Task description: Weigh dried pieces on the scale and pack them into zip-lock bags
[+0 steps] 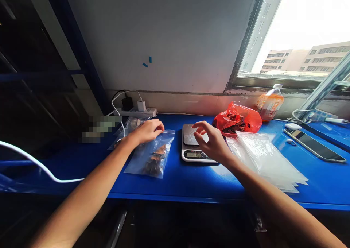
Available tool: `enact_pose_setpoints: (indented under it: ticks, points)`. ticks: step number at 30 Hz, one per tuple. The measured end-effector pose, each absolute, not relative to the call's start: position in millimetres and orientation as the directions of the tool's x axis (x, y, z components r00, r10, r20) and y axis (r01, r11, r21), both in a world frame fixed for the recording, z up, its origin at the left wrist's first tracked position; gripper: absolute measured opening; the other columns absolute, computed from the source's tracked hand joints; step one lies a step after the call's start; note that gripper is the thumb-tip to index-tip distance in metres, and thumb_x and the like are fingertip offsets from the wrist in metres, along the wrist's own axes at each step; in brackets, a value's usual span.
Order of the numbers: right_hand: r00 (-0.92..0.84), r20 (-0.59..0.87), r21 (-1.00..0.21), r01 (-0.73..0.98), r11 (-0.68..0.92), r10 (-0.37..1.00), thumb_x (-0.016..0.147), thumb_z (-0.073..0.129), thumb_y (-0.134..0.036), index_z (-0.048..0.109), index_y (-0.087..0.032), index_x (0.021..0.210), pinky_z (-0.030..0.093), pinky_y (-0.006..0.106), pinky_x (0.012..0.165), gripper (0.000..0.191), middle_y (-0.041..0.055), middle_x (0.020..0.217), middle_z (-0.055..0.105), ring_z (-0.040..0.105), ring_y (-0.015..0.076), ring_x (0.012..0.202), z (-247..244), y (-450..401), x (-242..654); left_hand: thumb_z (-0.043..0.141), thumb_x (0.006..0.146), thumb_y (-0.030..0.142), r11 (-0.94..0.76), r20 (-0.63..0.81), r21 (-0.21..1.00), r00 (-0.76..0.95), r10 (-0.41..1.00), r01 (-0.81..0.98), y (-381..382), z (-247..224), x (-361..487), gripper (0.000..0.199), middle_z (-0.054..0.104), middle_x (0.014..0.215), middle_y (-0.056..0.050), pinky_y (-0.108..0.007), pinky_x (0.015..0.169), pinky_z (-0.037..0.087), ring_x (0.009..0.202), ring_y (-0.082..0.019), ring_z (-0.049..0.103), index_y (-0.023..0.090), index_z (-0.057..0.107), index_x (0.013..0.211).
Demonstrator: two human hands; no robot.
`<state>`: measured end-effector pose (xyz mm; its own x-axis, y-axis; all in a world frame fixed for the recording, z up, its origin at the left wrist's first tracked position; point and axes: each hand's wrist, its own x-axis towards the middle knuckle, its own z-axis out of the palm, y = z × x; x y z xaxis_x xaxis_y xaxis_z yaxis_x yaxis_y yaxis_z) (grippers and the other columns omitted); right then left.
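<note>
L fingers [159,124] curled at clr bag [140,162], grip unclear, R fingers [205,125] half-open, empty, over scale [188,135]

The right hand [209,140] covers part of the scale [188,135], its display [193,154] too small to read. Left of the scale, the left hand [149,131] hides some of the zip bag [157,158]; farther left, a patch [100,129] is pixelated.
</note>
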<state>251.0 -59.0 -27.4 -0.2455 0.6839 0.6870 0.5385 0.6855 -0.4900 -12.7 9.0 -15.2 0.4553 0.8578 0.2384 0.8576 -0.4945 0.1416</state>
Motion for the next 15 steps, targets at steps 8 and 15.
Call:
enact_pose_setpoints:
  ticks: [8, 15]
  points:
    - [-0.307, 0.339, -0.837, 0.333, 0.434, 0.890, 0.080, 0.055, -0.028, 0.049, -0.019, 0.107, 0.037, 0.024, 0.054, 0.029, -0.0044, 0.070, 0.051, 0.047, 0.0105, 0.058, -22.1, -62.6, 251.5, 0.049, 0.091, 0.017, -0.908, 0.579, -0.071, 0.758, 0.300, 0.413, -41.2, -16.8, 50.7, 0.011, 0.062, 0.086, -0.005, -0.030, 0.074, 0.046, 0.080, -0.016, 0.054, 0.017, 0.059, 0.086]
    - [-0.476, 0.288, -0.923, 0.092, 0.373, 0.831, 0.081, 0.055, -0.029, 0.045, -0.019, 0.108, 0.030, 0.022, 0.051, 0.030, -0.0075, 0.063, 0.045, 0.039, 0.0087, 0.054, -21.6, -71.4, 249.0, 0.055, 0.089, 0.016, -0.930, 0.699, -0.104, 0.691, 0.183, 0.352, -47.0, -16.1, 53.1, 0.006, 0.064, 0.086, -0.005, -0.031, 0.075, 0.050, 0.080, -0.016, 0.056, 0.017, 0.059, 0.084]
